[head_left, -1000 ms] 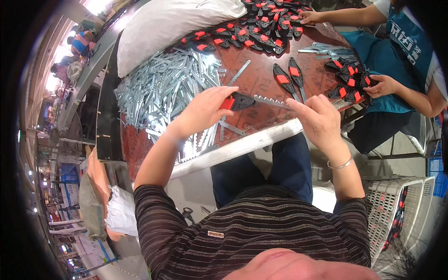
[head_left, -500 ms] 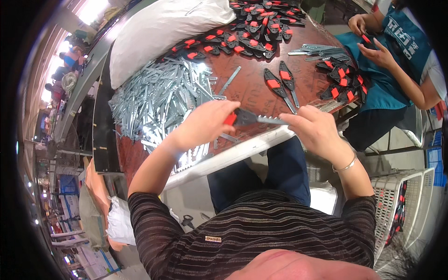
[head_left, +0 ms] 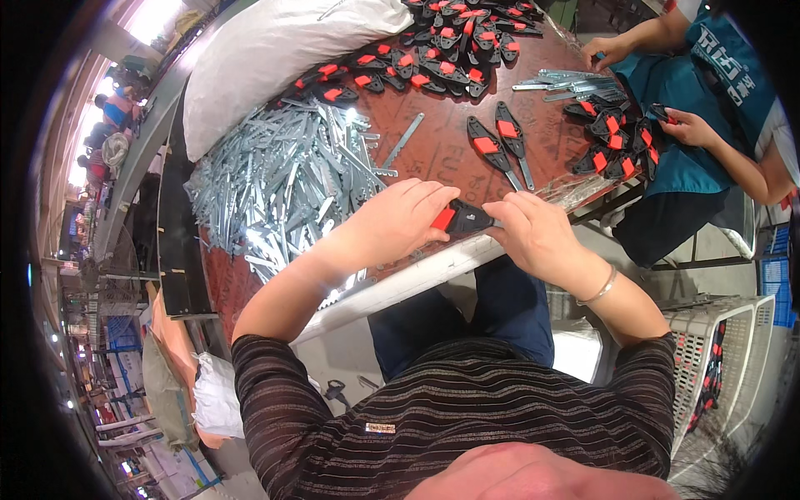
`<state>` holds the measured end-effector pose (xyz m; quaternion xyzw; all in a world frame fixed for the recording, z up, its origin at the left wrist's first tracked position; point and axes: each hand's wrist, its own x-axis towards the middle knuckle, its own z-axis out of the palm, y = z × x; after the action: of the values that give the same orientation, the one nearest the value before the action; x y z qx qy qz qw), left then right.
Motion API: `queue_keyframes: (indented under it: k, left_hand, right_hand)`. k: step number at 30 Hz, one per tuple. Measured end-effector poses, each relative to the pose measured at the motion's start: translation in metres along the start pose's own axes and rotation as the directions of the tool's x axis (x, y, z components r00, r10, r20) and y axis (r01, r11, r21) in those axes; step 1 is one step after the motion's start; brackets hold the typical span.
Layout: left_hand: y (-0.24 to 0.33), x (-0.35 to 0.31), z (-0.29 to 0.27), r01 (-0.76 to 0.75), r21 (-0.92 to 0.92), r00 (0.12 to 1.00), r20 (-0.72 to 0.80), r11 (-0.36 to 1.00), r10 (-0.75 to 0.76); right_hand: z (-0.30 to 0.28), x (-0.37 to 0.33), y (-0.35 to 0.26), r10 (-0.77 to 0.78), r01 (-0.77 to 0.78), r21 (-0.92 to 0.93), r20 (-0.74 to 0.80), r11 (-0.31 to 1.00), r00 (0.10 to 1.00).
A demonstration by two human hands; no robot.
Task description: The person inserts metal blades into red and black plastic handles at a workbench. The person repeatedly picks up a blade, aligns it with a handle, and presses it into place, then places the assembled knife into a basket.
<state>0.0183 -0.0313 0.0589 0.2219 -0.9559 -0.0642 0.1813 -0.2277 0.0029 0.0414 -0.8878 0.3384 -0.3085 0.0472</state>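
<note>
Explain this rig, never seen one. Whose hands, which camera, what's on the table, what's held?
No robot here: these are a person's bare hands, seen from a wide fisheye camera on that person's head, looking down. Straight edges bend near the rim.

The left hand grips a black-and-red handle; the right hand has its fingers at the other end.

On the red-brown tabletop lie a pile of toothed metal strips, a white sack, a heap of similar handles and two handles with strips attached.

The hand at far right is a co-worker's.
</note>
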Motion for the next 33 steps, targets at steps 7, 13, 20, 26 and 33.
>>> queue_keyframes:
  k: [7,13,20,26,33]
  left_hand:
    - [-0.029,0.004,0.008,0.201,-0.019,0.98,0.009,0.979,-0.201]
    - [-0.074,-0.039,-0.008,0.425,0.104,0.896,-0.188,0.899,-0.402]
    - [-0.13,-0.074,-0.002,0.607,0.134,0.781,-0.281,0.783,-0.558]
    - [-0.196,-0.076,0.014,0.696,0.237,0.702,-0.422,0.678,-0.573]
    - [-0.264,-0.04,0.04,0.761,0.308,0.649,-0.356,0.571,-0.672]
  right_hand:
    - [0.034,0.004,0.022,0.126,-0.127,-0.033,-0.012,0.991,0.992]
    - [0.06,0.0,0.067,0.339,-0.348,-0.391,-0.095,0.852,0.936]
    - [0.13,0.071,0.022,0.025,-0.025,0.001,-0.003,1.0,1.0]
    - [0.193,0.119,0.003,0.27,-0.274,0.073,0.061,0.959,0.961]
    - [0.128,0.064,0.001,0.391,-0.391,0.183,0.039,0.902,0.92]
